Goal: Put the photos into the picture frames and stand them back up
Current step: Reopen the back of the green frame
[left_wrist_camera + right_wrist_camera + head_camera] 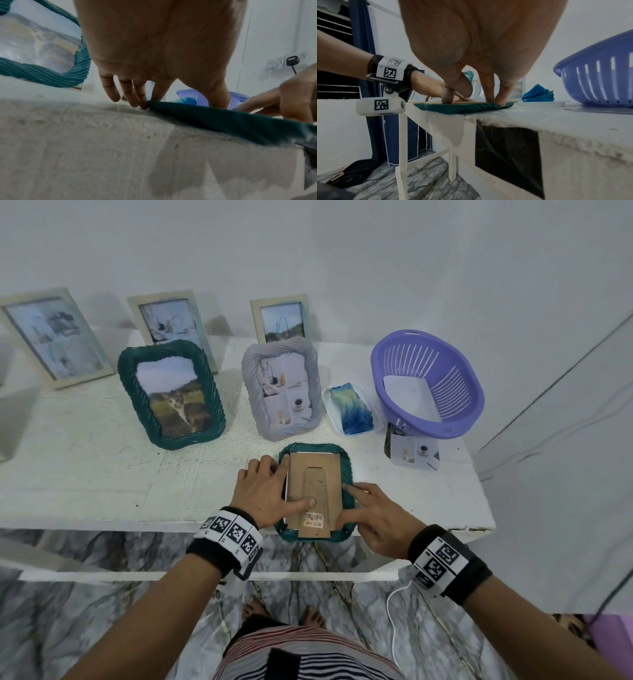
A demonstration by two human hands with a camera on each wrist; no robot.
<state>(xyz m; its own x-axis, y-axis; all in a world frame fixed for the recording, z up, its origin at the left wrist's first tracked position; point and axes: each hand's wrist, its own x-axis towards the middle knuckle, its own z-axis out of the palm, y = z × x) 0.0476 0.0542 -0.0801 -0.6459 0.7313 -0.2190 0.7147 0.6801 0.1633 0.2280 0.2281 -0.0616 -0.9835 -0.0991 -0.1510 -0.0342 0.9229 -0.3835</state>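
A teal wicker-look picture frame (346,472) lies face down at the table's front edge, its near end over the edge. A brown cardboard backing (315,484) with a stand flap and a barcode sticker sits in it. My left hand (281,489) presses its thumb on the backing, its fingers along the frame's left rim. My right hand (354,505) presses its fingers on the right rim. In the left wrist view my left fingertips (137,101) touch the frame's corner (223,121). In the right wrist view my right fingers (489,94) push down on the frame (462,108).
Behind stand a teal frame with a cat photo (171,395), a grey frame (282,392) and three cream frames (173,326) by the wall. At the right are a purple basket (428,381), a blue object in a white tray (351,409) and a loose photo (416,455).
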